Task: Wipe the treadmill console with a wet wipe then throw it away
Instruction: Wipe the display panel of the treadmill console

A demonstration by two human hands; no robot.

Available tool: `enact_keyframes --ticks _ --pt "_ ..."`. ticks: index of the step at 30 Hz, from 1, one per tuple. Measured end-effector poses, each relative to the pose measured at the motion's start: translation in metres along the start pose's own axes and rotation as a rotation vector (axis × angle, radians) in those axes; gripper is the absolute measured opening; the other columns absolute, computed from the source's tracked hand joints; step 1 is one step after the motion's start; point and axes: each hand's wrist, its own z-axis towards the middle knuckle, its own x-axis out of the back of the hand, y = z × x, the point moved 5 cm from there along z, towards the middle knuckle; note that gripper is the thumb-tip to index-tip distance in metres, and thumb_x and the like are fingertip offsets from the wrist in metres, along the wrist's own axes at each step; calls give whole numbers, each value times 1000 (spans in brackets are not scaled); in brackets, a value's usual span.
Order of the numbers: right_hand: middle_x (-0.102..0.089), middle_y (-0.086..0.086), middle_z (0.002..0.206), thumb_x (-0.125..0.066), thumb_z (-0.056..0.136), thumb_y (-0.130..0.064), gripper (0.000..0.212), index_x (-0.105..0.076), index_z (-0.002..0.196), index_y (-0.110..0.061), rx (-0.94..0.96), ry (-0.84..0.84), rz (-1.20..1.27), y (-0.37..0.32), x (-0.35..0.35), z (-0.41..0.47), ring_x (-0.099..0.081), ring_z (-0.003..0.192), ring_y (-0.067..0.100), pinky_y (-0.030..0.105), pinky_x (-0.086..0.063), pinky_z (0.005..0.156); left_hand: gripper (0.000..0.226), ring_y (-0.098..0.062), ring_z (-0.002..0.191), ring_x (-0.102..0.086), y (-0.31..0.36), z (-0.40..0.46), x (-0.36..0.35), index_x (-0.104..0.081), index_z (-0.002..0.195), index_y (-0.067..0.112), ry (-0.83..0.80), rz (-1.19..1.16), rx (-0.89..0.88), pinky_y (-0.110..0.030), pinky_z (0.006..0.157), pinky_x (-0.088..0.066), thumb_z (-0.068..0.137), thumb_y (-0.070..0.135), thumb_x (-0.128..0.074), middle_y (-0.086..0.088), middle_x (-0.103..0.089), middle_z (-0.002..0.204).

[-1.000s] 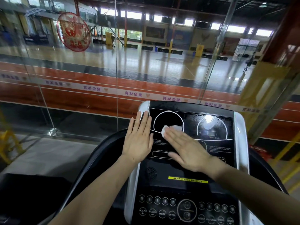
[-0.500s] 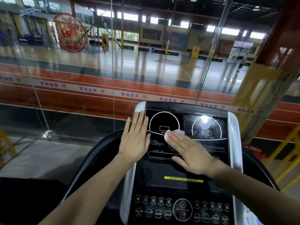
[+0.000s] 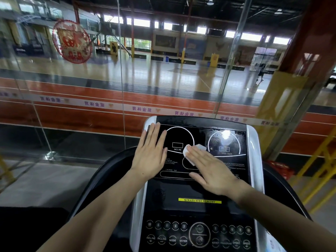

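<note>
The black treadmill console (image 3: 200, 190) with silver side trims stands in front of me, low in the head view. My right hand (image 3: 211, 170) lies flat on the middle of its display and presses a white wet wipe (image 3: 197, 148) against the glass; only the wipe's far edge shows beyond the fingertips. My left hand (image 3: 151, 153) rests flat, fingers together, on the display's upper left corner by the silver trim. The right dial area (image 3: 225, 142) looks streaked and wet.
A row of round buttons (image 3: 198, 233) fills the console's lower panel. Black curved handrails (image 3: 101, 179) flank the console. Directly behind stands a glass wall (image 3: 123, 88) with a red round sticker (image 3: 71, 41); yellow railings (image 3: 320, 170) are at the right.
My right hand has slid the wipe rightward and slightly down across the display, from the left dial toward the centre. My left hand has kept its place at the upper left corner.
</note>
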Motion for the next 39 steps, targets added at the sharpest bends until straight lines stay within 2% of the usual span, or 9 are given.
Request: enact_keyframes --ticks 4,8,11,15,21,28,31,36,39 --pt "-13 4 175 -29 110 -55 69 -26 165 -14 -26 34 -54 -7 7 1 -8 163 20 41 -10 132 62 -28 162 0 -1 -1 -3 -26 163 12 -5 14 -5 -51 131 -9 108 40 -27 -15 -7 174" --pt "-9 2 176 -26 110 -58 72 -22 167 -15 -136 51 -13 -22 -2 -5 -1 163 16 41 -18 131 62 -28 162 -1 0 -2 -5 -27 163 12 -1 38 -29 -54 130 -12 108 40 -29 -17 -9 174" --pt "-2 0 176 -23 109 -63 76 -13 168 -17 -136 19 54 -25 -9 -5 6 162 12 39 -13 132 62 -28 162 0 -1 -3 -6 -27 163 12 -5 44 -29 -54 129 -12 108 40 -31 -17 -9 174" --pt "6 -2 176 -16 106 -65 79 -6 168 -18 -225 24 71 18 10 23 7 162 14 42 -12 132 62 -28 162 0 0 -3 -6 -27 163 13 -19 70 -36 -55 129 -13 108 42 -32 -17 -8 174" --pt "15 -1 174 -10 103 -66 82 2 167 -16 -359 98 141 14 14 38 18 160 14 32 8 130 63 -27 162 -1 1 -1 -6 -28 162 13 -27 65 -18 -55 129 -12 107 42 -32 -16 -10 174" --pt "1 0 176 -9 104 -64 80 -10 168 -17 -559 209 188 55 13 4 6 163 15 38 -6 133 65 -27 162 -5 3 4 -4 -29 162 14 -49 47 3 -55 129 -13 105 45 -26 -10 -16 174" --pt "-4 6 176 -5 103 -63 83 -15 167 -11 -657 260 271 53 14 6 1 163 20 40 -6 133 64 -27 162 -7 12 9 -3 -31 162 16 -55 43 -21 -57 128 -14 106 45 -25 -7 -18 174" --pt "1 -3 175 -11 105 -58 74 -10 168 -20 -467 214 255 14 14 36 6 162 14 35 -2 132 65 -27 161 -9 27 28 -4 -32 162 15 -76 55 -66 -56 129 -13 106 45 -22 -5 -23 172" --pt "1 -4 176 -11 103 -60 76 -10 168 -20 -539 216 228 50 15 8 6 162 12 35 -4 133 66 -26 162 -8 36 38 -6 -29 163 15 -99 49 -99 -55 129 -10 106 46 -18 -2 -21 173"
